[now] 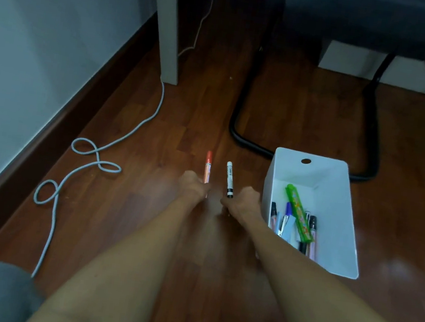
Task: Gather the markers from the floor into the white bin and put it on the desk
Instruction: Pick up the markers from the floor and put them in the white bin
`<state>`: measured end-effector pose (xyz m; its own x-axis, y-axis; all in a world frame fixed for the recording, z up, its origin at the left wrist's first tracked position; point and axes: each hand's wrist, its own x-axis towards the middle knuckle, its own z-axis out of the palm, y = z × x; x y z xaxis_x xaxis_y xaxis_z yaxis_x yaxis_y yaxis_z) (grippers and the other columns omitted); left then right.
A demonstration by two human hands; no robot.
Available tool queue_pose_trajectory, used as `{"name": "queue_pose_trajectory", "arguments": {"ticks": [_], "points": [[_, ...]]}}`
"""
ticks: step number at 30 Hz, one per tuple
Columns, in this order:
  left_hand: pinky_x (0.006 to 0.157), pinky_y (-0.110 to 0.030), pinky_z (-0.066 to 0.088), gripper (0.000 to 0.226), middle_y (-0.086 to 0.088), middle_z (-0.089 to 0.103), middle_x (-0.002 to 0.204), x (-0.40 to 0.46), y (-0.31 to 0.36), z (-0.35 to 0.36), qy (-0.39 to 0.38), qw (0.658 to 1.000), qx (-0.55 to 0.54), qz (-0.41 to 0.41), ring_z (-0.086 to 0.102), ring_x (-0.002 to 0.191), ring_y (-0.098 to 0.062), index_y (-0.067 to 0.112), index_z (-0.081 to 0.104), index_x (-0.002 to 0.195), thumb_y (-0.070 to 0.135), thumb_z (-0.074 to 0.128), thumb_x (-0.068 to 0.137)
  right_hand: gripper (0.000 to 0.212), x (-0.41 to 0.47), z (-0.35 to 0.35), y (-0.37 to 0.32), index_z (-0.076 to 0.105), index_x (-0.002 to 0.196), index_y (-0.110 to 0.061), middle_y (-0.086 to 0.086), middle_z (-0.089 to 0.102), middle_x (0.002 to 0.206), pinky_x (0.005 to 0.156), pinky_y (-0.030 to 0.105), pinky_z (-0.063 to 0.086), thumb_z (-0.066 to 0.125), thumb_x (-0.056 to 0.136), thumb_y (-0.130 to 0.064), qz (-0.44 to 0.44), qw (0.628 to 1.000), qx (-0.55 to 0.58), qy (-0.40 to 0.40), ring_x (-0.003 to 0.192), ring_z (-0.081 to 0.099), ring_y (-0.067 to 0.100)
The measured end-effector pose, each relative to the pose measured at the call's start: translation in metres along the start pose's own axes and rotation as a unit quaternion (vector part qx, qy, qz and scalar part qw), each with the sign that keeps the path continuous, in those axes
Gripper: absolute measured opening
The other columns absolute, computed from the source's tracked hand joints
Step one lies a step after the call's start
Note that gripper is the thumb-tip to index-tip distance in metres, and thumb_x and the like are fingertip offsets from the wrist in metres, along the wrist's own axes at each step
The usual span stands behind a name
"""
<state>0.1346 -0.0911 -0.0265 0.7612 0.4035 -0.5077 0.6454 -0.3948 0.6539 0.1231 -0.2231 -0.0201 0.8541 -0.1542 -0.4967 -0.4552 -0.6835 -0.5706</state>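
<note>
Bin [341,180] stands on the floor, immediately right of the right hand [243,202]; this offset governs the next move. Right hand is closed on the near end of the black-and-white marker [229,180]; left hand [192,185] is closed on the near end of the orange marker [207,169]. Both markers point away from the person, long axes roughly parallel, side by side. Both forearms extended forward and down, wrists close together. Right hand is nearer the bin; left must cross further. Bin already holds several markers and a green case [299,213]. No other loose markers visible. Judgement: 2 markers pending deposit; desk placement not yet done
</note>
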Motion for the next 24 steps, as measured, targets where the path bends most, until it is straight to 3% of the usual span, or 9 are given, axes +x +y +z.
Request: {"name": "queue_pose_trajectory", "arguments": {"ticks": [5, 7, 10, 12, 14, 16, 19, 22, 24], "points": [[0.065, -0.025, 0.051, 0.017, -0.013, 0.076, 0.087, -0.018, 0.059, -0.005, -0.005, 0.999, 0.003, 0.054, 0.069, 0.072, -0.020, 0.001, 0.077, 0.088, 0.013, 0.070, 0.078, 0.048, -0.003, -0.055, -0.031, 0.066, 0.105, 0.000, 0.017, 0.068, 0.101, 0.070, 0.032, 0.046, 0.078, 0.076, -0.037, -0.004, 0.998, 0.034, 0.046, 0.101, 0.068, 0.035], [0.073, -0.029, 0.059, 0.015, -0.016, 0.077, 0.088, -0.028, 0.081, -0.007, -0.013, 0.997, 0.011, 0.072, 0.074, 0.077, -0.022, 0.001, 0.076, 0.086, 0.012, 0.073, 0.076, 0.038, -0.010, -0.076, -0.042, 0.067, 0.091, -0.003, 0.015, 0.070, 0.093, 0.070, 0.033, 0.052, 0.078, 0.074, -0.034, 0.000, 0.997, 0.056, 0.047, 0.093, 0.071, 0.033], [0.078, -0.035, 0.062, 0.015, -0.016, 0.077, 0.085, -0.045, 0.109, -0.008, -0.021, 0.994, 0.030, 0.107, 0.076, 0.079, -0.023, 0.001, 0.077, 0.086, 0.012, 0.074, 0.076, 0.030, -0.021, -0.107, -0.053, 0.053, 0.068, -0.013, 0.019, 0.073, 0.095, 0.080, 0.043, 0.060, 0.079, 0.071, -0.030, -0.005, 0.994, 0.092, 0.065, 0.090, 0.073, 0.036], [0.080, -0.033, 0.061, 0.016, -0.015, 0.078, 0.085, -0.058, 0.127, -0.006, -0.024, 0.991, 0.032, 0.131, 0.076, 0.082, -0.022, 0.002, 0.077, 0.088, 0.013, 0.074, 0.078, 0.036, -0.031, -0.128, -0.053, 0.048, 0.068, -0.015, 0.019, 0.072, 0.097, 0.071, 0.041, 0.060, 0.080, 0.070, -0.031, -0.004, 0.991, 0.108, 0.083, 0.086, 0.072, 0.035], [0.080, -0.034, 0.061, 0.018, -0.014, 0.077, 0.085, -0.070, 0.142, 0.001, -0.036, 0.989, 0.027, 0.143, 0.076, 0.081, -0.022, 0.000, 0.076, 0.090, 0.015, 0.076, 0.079, 0.037, -0.039, -0.147, -0.047, 0.051, 0.078, -0.011, 0.016, 0.067, 0.095, 0.052, 0.032, 0.050, 0.081, 0.075, -0.033, 0.000, 0.988, 0.115, 0.100, 0.082, 0.070, 0.031], [0.080, -0.033, 0.061, 0.019, -0.013, 0.077, 0.086, -0.079, 0.153, 0.011, -0.048, 0.986, 0.031, 0.154, 0.076, 0.079, -0.021, 0.000, 0.075, 0.092, 0.015, 0.075, 0.081, 0.034, -0.043, -0.160, -0.034, 0.054, 0.080, -0.008, 0.014, 0.066, 0.090, 0.046, 0.027, 0.043, 0.079, 0.079, -0.031, 0.009, 0.987, 0.117, 0.113, 0.072, 0.069, 0.026], [0.079, -0.035, 0.061, 0.023, -0.013, 0.077, 0.093, -0.094, 0.161, 0.033, -0.069, 0.981, 0.045, 0.177, 0.075, 0.084, -0.022, 0.001, 0.074, 0.096, 0.016, 0.076, 0.078, 0.029, -0.052, -0.174, -0.010, 0.056, 0.077, -0.007, 0.011, 0.065, 0.078, 0.059, 0.033, 0.053, 0.076, 0.080, -0.028, 0.020, 0.987, 0.093, 0.131, 0.059, 0.063, 0.021], [0.077, -0.034, 0.061, 0.027, -0.016, 0.076, 0.094, -0.105, 0.160, 0.054, -0.083, 0.973, 0.082, 0.197, 0.074, 0.088, -0.025, 0.000, 0.075, 0.093, 0.018, 0.076, 0.073, 0.033, -0.059, -0.178, 0.011, 0.051, 0.069, -0.010, 0.009, 0.062, 0.075, 0.078, 0.042, 0.059, 0.077, 0.079, -0.028, 0.030, 0.986, 0.086, 0.143, 0.079, 0.071, 0.028], [0.074, -0.036, 0.060, 0.025, -0.018, 0.076, 0.088, -0.110, 0.154, 0.067, -0.097, 0.966, 0.110, 0.214, 0.074, 0.086, -0.028, -0.002, 0.076, 0.087, 0.018, 0.075, 0.073, 0.029, -0.065, -0.178, 0.023, 0.059, 0.083, -0.006, 0.015, 0.065, 0.095, 0.078, 0.039, 0.057, 0.077, 0.081, -0.029, 0.038, 0.984, 0.085, 0.152, 0.094, 0.070, 0.032]]}}
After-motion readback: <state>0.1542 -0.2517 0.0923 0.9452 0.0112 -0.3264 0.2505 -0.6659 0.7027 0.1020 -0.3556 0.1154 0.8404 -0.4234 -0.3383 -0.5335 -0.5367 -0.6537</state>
